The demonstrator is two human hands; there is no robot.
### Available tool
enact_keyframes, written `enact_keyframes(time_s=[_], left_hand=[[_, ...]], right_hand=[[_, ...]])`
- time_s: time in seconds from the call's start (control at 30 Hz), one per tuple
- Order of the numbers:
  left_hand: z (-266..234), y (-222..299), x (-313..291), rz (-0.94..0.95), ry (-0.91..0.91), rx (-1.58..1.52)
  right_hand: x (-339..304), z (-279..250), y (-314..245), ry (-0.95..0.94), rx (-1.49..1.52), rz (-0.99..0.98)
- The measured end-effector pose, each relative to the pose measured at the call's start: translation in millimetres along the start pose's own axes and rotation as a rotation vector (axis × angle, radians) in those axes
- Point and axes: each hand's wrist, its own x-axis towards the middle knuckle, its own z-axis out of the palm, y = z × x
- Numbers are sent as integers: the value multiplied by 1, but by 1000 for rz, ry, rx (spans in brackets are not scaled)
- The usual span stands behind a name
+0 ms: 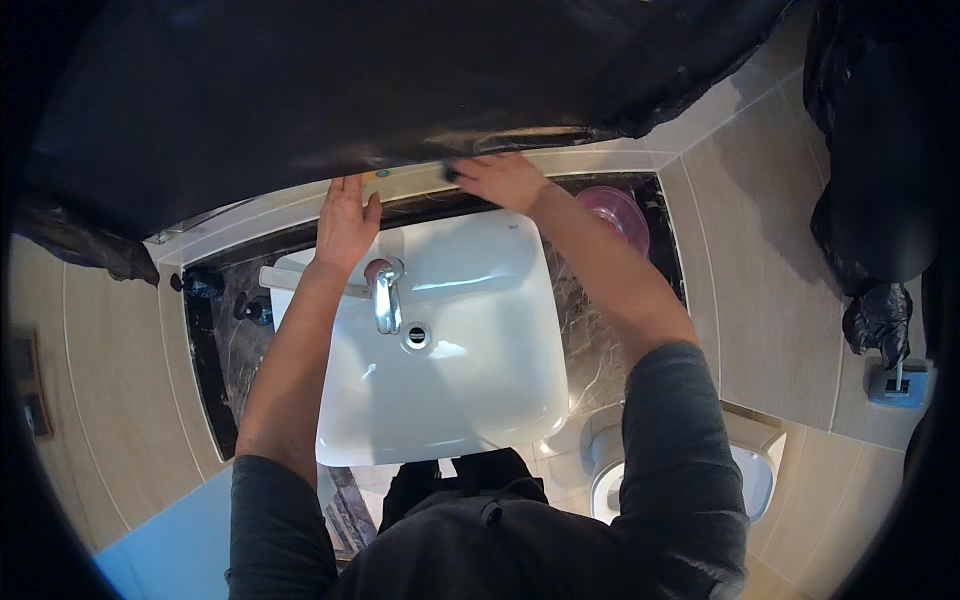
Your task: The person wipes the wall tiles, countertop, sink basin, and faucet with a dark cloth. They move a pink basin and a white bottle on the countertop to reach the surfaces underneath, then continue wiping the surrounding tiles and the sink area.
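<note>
A large black plastic sheet (400, 80) hangs across the far side, above the wall behind the basin. My left hand (345, 228) reaches to its lower edge beyond the faucet (385, 290), fingers stretched and thumb apart, with nothing visible in it. The fingertips meet the sheet's edge; how firmly they touch cannot be seen. Farther right, my right hand (500, 182) is slightly blurred just below the same edge, fingers pointing left. At its fingertips is a small dark object (450, 173), too blurred to name. A small yellow and teal spot (379, 174) shows on the wall between the hands.
Below my arms is a white washbasin (465, 370) on a dark marbled counter (590, 350). A pink round basin (615, 218) stands at the far right corner, dark bottles (258, 308) at the left. More black plastic (885, 320) hangs right; a toilet (605, 490) is lower right.
</note>
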Motion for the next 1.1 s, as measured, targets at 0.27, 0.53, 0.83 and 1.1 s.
enact_keyframes(time_s=[0.27, 0.53, 0.83, 1.1], left_hand=[[21, 52, 10, 216, -152, 182], [47, 103, 51, 387, -315, 141], [88, 161, 69, 449, -340, 78], [117, 192, 93, 412, -436, 23]], right_hand=[[-43, 13, 15, 324, -259, -23], [-92, 45, 65, 397, -89, 163], [-97, 53, 96, 1582, 505, 1089], [-51, 65, 39, 1472, 726, 904]])
